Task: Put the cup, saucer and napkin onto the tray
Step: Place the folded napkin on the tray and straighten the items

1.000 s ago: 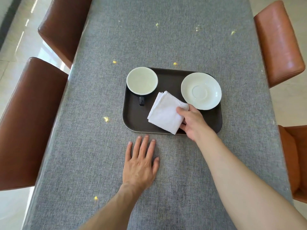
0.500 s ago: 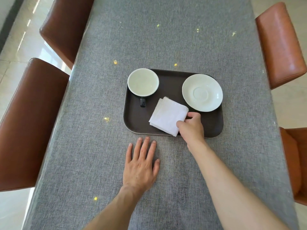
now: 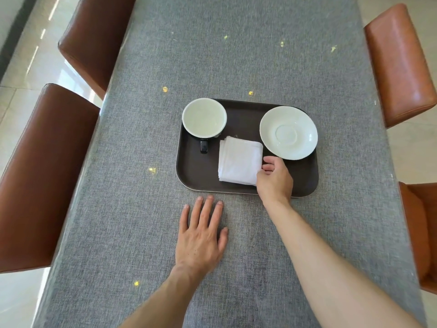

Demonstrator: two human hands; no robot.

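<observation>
The right hand (image 3: 275, 179) rests at the napkin's (image 3: 240, 162) right edge, fingers curled and touching that edge; whether they pinch the cloth cannot be told. The folded napkin lies flat on the tray (image 3: 196, 176), just left of this hand. The saucer (image 3: 288, 132) sits just beyond the fingers; the cup (image 3: 204, 117) stands further left. The left hand (image 3: 201, 235) lies spread, palm down, on the tablecloth (image 3: 142, 221), near the tray's front rim.

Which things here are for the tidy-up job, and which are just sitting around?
For the job: cup, saucer, napkin, tray, right hand touching the napkin.
Just around: chairs, grey tablecloth, left hand resting flat.
</observation>
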